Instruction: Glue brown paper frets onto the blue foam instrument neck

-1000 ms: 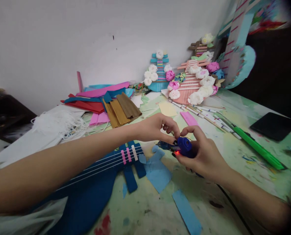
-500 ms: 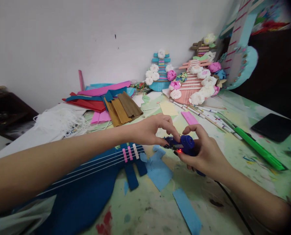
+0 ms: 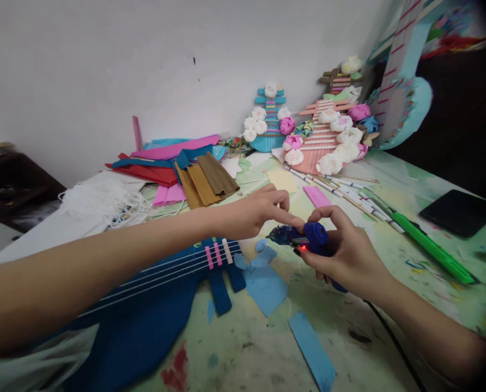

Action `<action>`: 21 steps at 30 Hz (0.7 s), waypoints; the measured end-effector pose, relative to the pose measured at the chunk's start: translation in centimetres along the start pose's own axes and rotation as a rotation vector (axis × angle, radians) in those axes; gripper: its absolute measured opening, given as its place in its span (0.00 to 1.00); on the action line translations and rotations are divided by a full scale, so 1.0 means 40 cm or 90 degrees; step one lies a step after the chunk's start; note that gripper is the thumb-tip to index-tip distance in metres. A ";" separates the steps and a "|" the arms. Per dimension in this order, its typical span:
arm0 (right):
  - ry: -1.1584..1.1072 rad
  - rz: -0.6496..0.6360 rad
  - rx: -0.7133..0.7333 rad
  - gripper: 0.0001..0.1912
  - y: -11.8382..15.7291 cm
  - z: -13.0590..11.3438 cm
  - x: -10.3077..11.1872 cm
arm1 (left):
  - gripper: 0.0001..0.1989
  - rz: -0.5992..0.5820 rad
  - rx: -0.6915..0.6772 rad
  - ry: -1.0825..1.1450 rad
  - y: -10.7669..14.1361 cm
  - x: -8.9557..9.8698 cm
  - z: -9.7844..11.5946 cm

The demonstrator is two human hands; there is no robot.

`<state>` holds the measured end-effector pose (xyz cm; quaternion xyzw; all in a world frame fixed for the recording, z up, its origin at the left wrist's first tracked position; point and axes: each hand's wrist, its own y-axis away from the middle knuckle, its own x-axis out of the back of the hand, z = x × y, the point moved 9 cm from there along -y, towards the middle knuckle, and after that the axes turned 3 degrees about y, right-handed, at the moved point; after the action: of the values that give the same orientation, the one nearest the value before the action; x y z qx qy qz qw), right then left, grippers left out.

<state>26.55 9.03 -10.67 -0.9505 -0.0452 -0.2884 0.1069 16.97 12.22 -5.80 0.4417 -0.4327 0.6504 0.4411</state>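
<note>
My right hand point(image 3: 345, 253) is wrapped round a blue glue gun point(image 3: 317, 234) with a lit red light, its nozzle pointing left. My left hand point(image 3: 267, 209) reaches over from the left with the index finger stretched out, its tip touching the gun's top behind the nozzle. Its other fingers are partly curled and hold nothing. Below my left forearm lies a dark blue lute-shaped piece point(image 3: 145, 316) with white strings and pink and white strips across its neck. Light blue paper scraps point(image 3: 267, 288) lie beside its pegs.
Folded crepe paper point(image 3: 202, 177) and white string point(image 3: 99, 201) lie at the back left. Flower-decorated lute models point(image 3: 320, 141) stand by the wall. Sticks, a green cutter point(image 3: 435, 247) and a black phone point(image 3: 457, 212) are at right. A black cord point(image 3: 394, 343) trails under my right arm.
My left thumb has moved away from the glue gun's nozzle, and the left index finger has straightened along its top. The right hand keeps its hold, almost unmoved.
</note>
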 end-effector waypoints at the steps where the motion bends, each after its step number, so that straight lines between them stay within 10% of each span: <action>1: -0.006 -0.003 0.000 0.20 0.000 0.001 -0.001 | 0.27 -0.003 -0.002 -0.002 0.004 -0.005 -0.001; 21: 0.055 -0.020 0.037 0.18 -0.001 -0.001 -0.035 | 0.32 0.010 -0.036 -0.117 0.034 -0.036 -0.015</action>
<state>25.37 9.02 -11.43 -0.9327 -0.0639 -0.3296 0.1319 15.87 12.18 -7.56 0.4831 -0.4932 0.5982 0.4069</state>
